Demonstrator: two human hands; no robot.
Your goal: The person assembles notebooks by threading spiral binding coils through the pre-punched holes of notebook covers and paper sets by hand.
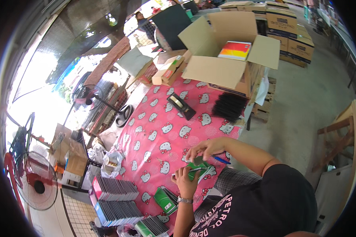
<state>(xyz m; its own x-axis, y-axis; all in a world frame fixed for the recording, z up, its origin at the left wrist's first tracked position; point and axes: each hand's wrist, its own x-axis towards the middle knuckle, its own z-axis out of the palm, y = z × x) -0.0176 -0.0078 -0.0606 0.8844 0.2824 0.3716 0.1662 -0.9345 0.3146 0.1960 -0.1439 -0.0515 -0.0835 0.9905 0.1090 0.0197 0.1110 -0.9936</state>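
A green spiral-bound notebook [194, 172] lies tilted at the near edge of the table, its wire binding showing. My left hand [183, 182], a metal watch on its wrist, grips the notebook's left side. Over its far edge, my right hand [208, 150] has its fingers bent and pointing down. A small dark greyish piece [198, 160] shows beneath those fingers; I cannot make out what it is. From under the right palm sticks a blue pen-like object [221, 159]. Left of the notebook are several stacked green notebooks [166, 200].
Rows of stacked notebooks [114, 189] stand at the near left. A black tape dispenser [181, 106] and a pile of black binding strips [228, 106] lie farther back on the pink cloth [156, 134]. Behind is an open carton [213, 71]. Fans [37, 185] stand leftward.
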